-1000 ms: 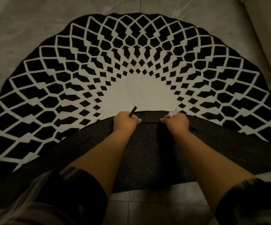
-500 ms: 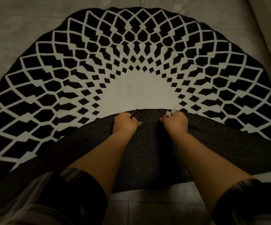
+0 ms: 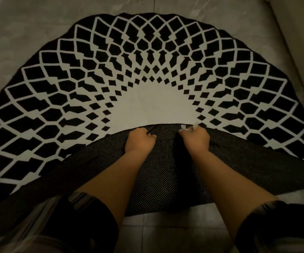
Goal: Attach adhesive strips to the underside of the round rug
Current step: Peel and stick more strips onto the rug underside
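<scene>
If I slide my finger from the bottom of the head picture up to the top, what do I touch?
Floor tiles → dotted underside of the folded rug → black adhesive strip → rug's white centre → black-and-white pattern → floor.

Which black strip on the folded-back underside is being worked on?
The black adhesive strip between the left hand and right hand; the other strip lies untouched farther left.

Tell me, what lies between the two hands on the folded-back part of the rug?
In the head view, a black adhesive strip spans from the left hand to the right hand, lying on the dotted underside of the rug.
</scene>
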Demonstrator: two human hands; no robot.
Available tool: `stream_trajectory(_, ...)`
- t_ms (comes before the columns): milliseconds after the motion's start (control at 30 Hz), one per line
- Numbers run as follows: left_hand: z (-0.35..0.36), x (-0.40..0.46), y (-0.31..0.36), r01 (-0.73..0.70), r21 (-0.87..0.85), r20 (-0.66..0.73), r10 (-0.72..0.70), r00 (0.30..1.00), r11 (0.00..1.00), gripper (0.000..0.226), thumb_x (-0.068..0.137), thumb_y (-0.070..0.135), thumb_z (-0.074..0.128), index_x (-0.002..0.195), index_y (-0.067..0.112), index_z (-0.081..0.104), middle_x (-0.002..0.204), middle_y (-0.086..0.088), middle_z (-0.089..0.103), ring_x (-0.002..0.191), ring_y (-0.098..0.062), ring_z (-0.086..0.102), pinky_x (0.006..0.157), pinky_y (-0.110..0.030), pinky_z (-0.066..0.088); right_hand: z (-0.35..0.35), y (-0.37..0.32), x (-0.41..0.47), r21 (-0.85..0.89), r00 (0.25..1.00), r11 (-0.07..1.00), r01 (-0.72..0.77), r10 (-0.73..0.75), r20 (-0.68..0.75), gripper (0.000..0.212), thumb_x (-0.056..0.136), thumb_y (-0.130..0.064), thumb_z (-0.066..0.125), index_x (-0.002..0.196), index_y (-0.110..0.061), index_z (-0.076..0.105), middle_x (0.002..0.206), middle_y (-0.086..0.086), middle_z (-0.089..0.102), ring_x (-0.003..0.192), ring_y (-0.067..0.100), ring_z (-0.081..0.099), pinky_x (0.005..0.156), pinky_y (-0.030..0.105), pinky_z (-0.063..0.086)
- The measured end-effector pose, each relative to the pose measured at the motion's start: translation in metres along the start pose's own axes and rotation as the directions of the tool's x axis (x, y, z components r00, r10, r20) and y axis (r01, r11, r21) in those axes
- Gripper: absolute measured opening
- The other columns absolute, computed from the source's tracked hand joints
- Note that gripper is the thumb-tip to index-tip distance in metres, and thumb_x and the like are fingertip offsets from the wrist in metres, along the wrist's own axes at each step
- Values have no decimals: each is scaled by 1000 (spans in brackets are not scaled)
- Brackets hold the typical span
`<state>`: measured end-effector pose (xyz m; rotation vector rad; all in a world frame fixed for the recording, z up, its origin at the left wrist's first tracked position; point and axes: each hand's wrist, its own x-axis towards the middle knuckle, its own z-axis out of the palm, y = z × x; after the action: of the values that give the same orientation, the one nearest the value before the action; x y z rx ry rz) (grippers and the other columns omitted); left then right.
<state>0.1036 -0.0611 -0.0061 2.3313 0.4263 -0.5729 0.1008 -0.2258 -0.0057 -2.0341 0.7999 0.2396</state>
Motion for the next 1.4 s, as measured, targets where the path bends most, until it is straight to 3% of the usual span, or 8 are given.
stream_trajectory(200,-10,-27,1,-32,-223,118,59,991,974,35,89,46,57,90,12,60,80,2,58,70,-13,54,62,-27,43,2,-12,-23,360,991,927,-104,65,120,11,87,-17,68,84,-9,61,85,4,64,84,21,62,79,32,52)
stream_trajectory(267,-12,-40,0,-30,-334,104,68,992,942,45,93,52,47,94,9,61,81,-2,60,73,-16,55,69,-31,44,2,-15,-32,404,980,901,-160,97,173,11,88,-18,66,80,-13,60,80,2,62,75,17,60,71,32,51)
stream_trajectory(367,-9,-61,-4,64,-472,98,-20,995,879,46,99,46,33,95,13,65,82,-5,59,75,-17,54,69,-30,41,2,-18,-46,355,971,915,-189,120,209,15,89,-21,64,78,-12,60,69,1,54,60,13,50,55,27,39)
stream_trajectory(667,-23,-114,-24,105,-597,111,-48,993,795,28,98,21,41,92,9,65,74,-1,47,70,-14,43,64,-28,34,-8,-21,-104,276,926,942,-190,79,370,17,88,-27,65,79,-12,62,63,2,53,51,12,45,45,26,31)
stream_trajectory(933,-37,-152,-33,172,-588,234,-38,972,790,16,99,15,46,102,9,60,75,-3,51,58,-11,44,50,-20,36,-13,-24,-153,190,904,979,-76,-13,428,13,77,-19,73,75,-7,69,75,12,65,74,27,62,69,41,51)
stream_trajectory(1100,-43,-171,-40,194,-645,296,8,955,739,22,101,20,44,103,7,62,78,-6,56,56,-13,52,48,-21,46,-27,-24,-168,231,886,972,-43,-69,459,5,86,-11,66,83,-10,68,76,5,66,71,15,60,60,25,45)
stream_trajectory(1267,-46,-188,-45,290,-754,382,35,924,590,37,103,30,35,98,9,66,73,-3,56,53,-9,41,47,-19,31,-33,-27,-180,254,868,967,-37,-95,488,7,89,-6,62,91,-7,69,69,1,63,48,-1,55,40,11,37)
stream_trajectory(1400,-46,-198,-50,293,-759,378,27,925,581,34,103,28,37,102,11,66,80,-4,57,58,-10,43,49,-19,33,-31,-27,-187,219,868,976,-10,-101,486,19,88,-8,64,107,-10,66,84,2,67,70,7,60,48,15,41)
